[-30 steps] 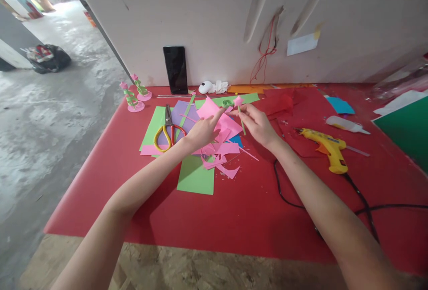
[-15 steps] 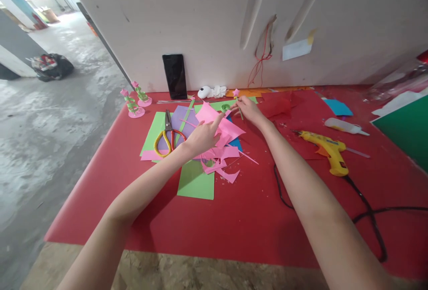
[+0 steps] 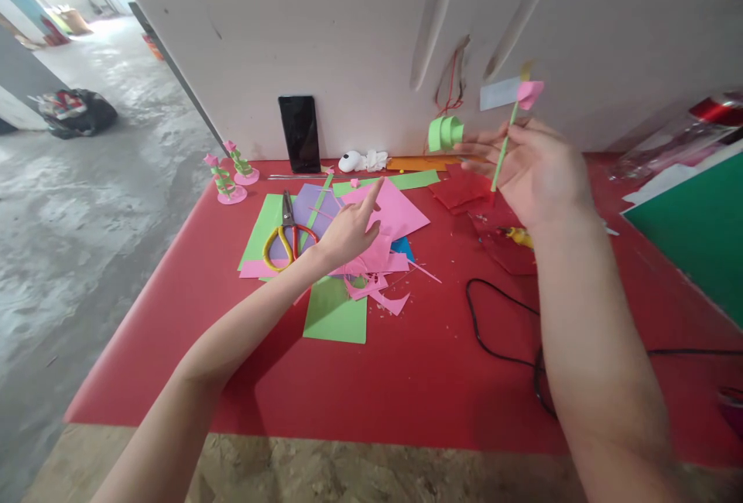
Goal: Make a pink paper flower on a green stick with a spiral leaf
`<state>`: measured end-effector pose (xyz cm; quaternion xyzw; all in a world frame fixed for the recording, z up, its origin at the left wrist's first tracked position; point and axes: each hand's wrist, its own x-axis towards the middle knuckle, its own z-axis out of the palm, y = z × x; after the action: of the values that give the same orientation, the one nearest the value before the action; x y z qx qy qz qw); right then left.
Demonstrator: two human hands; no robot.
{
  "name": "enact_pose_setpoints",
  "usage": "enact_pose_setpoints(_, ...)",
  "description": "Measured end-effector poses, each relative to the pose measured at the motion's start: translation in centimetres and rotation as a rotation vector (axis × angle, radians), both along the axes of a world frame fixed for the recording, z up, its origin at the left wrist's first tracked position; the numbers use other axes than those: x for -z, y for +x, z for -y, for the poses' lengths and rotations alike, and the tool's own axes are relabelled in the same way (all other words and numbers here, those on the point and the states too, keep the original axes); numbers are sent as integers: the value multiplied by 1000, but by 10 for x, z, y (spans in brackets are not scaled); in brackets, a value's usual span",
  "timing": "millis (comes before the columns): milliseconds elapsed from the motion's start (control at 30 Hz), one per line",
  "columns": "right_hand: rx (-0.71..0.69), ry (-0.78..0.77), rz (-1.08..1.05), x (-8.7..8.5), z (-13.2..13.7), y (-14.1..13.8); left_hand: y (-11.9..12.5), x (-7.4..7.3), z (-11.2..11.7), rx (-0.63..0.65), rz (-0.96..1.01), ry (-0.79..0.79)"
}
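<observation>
My right hand (image 3: 542, 170) is raised above the back right of the table and holds a paper flower (image 3: 530, 94) by its green stem, pink head up. A curled green paper strip (image 3: 446, 134) hangs at the tips of its other fingers. Over the pink paper (image 3: 403, 209) rests my left hand (image 3: 351, 230), fingers apart, index finger stretched forward, nothing in it. Scissors (image 3: 289, 238) with yellow and red handles lie left of it, on purple and green paper. A yellow glue gun (image 3: 518, 237) is mostly hidden behind my right forearm.
Two small paper flowers on round pink bases (image 3: 232, 194) stand at the back left of the red table (image 3: 406, 395). A phone (image 3: 300, 134) leans on the wall. A black cord (image 3: 473, 317) loops across the right side; a green board (image 3: 696, 224) stands far right.
My right hand has risen and moved right with the paper flower, and the curled green strip has left the table with it. My left hand has hardly moved.
</observation>
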<state>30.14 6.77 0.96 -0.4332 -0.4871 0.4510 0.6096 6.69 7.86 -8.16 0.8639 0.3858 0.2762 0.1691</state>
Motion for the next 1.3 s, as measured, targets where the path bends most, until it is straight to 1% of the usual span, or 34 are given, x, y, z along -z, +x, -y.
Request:
enact_pose_setpoints(33,-20,-28,-1,-7,13,-2,-1,-3,0,3,23,10)
enact_pose_setpoints(100,-62,-87,-4,-16,36,-9,-2,-12,2,34,125,-2)
enact_pose_setpoints(133,-86,-118,-3,-19,45,-12,-3,-19,5,89,248,-48)
enact_pose_setpoints(200,-145,-188,-7,-22,61,-19,-3,-36,15,223,498,-231)
enact_pose_setpoints(233,-183,-221,-16,-23,68,-22,-3,-44,22,287,589,-303)
enact_pose_setpoints(300,-252,-258,-36,-23,77,-28,-2,-60,38,371,643,-410)
enact_pose_setpoints(333,-282,-263,-46,-22,81,-30,-1,-66,46,376,649,-442)
enact_pose_setpoints(400,-310,-260,-63,-21,86,-33,1,-74,59,352,659,-437)
enact_pose_setpoints(433,-311,-261,-66,-20,87,-35,2,-76,64,320,661,-443)
enact_pose_setpoints(533,-293,-256,-52,-17,91,-37,5,-78,70,266,640,-434)
enact_pose_setpoints(667,-333,-199,-42,-15,94,-37,4,-77,71,248,582,-314)
enact_pose_setpoints(733,-318,-175,-27,-17,95,-35,3,-78,71,246,555,-286)
enact_pose_setpoints(800,-267,-159,-13,-22,97,-33,3,-78,71,253,544,-285)
enact_pose_setpoints(900,-138,-145,-4,-30,98,-27,1,-77,70,245,531,-284)
enact_pose_setpoints(1000,-25,-137,-24,-35,100,-19,1,-74,68,255,527,-269)
enact_pose_setpoints(1133,11,-129,-4,-36,101,-7,1,-73,67,269,507,-267)
enact_pose_setpoints(1300,50,-90,41,-36,101,11,-1,-76,65,264,433,-251)
